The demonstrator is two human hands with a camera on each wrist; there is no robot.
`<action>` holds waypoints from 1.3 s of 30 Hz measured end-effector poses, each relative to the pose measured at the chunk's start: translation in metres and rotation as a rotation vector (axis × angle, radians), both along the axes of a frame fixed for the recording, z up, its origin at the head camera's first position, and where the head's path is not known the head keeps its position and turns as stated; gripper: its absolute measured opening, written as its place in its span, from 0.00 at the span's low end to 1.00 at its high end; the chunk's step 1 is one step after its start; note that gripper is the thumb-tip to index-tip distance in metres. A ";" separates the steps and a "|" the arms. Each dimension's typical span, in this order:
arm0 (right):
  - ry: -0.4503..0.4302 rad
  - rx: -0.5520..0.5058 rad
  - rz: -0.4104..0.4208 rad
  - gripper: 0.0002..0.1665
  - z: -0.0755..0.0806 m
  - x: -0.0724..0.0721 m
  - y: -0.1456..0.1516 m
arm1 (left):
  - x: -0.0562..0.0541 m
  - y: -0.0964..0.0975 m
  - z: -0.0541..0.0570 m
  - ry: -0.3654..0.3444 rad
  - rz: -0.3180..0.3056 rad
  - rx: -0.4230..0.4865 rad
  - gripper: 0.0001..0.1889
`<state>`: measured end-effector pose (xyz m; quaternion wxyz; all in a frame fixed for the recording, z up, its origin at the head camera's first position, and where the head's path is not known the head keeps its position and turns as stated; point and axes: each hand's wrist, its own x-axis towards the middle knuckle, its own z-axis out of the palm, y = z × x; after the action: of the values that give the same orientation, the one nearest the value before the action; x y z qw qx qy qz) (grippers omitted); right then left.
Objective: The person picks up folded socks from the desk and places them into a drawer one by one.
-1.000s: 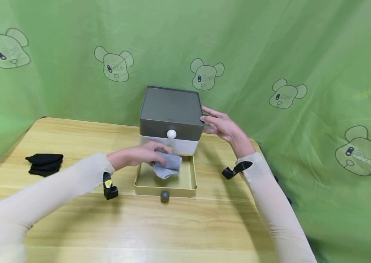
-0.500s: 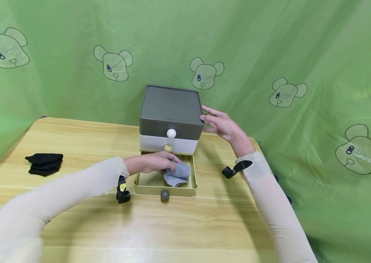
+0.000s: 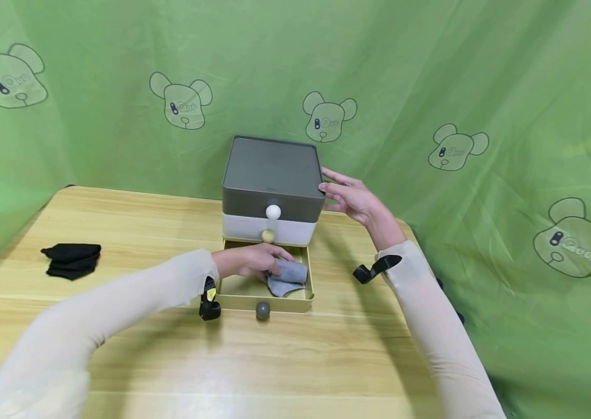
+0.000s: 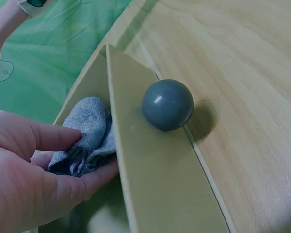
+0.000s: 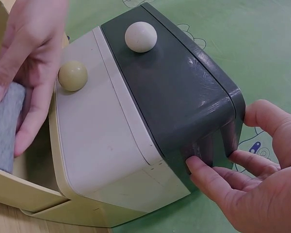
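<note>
In the head view my left hand point(image 3: 253, 260) is inside the pulled-out bottom drawer point(image 3: 287, 304), a shallow beige tray. Thumb and fingers pinch a folded grey sock point(image 4: 87, 126), its knit fabric low behind the drawer's front wall in the left wrist view. A round grey knob point(image 4: 168, 105) sits on that wall. My right hand point(image 3: 355, 201) rests against the right side of the drawer unit point(image 3: 274, 166), fingers spread on the dark top section and thumb at its upper edge. Parts of the left fingers are hidden under the sock.
Above the open drawer, the white drawer point(image 5: 102, 131) with a beige knob and the dark one with a white knob point(image 3: 273, 212) are closed. Folded black fabric point(image 3: 72, 260) lies at the left of the wooden table point(image 3: 253, 372). A green curtain point(image 3: 253, 46) hangs behind.
My left hand has moved right and lower into the drawer, bringing the grey sock towards its right side. The right hand stays against the unit.
</note>
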<state>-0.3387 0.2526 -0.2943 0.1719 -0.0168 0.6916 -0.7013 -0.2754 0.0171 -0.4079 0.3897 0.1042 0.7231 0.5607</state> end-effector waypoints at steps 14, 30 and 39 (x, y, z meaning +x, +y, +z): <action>-0.009 -0.001 0.005 0.40 0.000 0.000 0.000 | 0.009 -0.006 -0.003 0.191 0.093 -0.123 0.22; -0.002 0.001 0.002 0.41 0.002 0.001 0.002 | 0.011 -0.020 -0.007 0.290 0.242 -0.214 0.19; -0.011 -0.010 -0.006 0.40 0.001 0.001 0.002 | 0.010 -0.012 -0.008 0.284 0.280 -0.180 0.18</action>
<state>-0.3378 0.2547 -0.2935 0.1737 -0.0116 0.6873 -0.7052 -0.2649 0.0054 -0.4160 0.2099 0.0455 0.8255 0.5220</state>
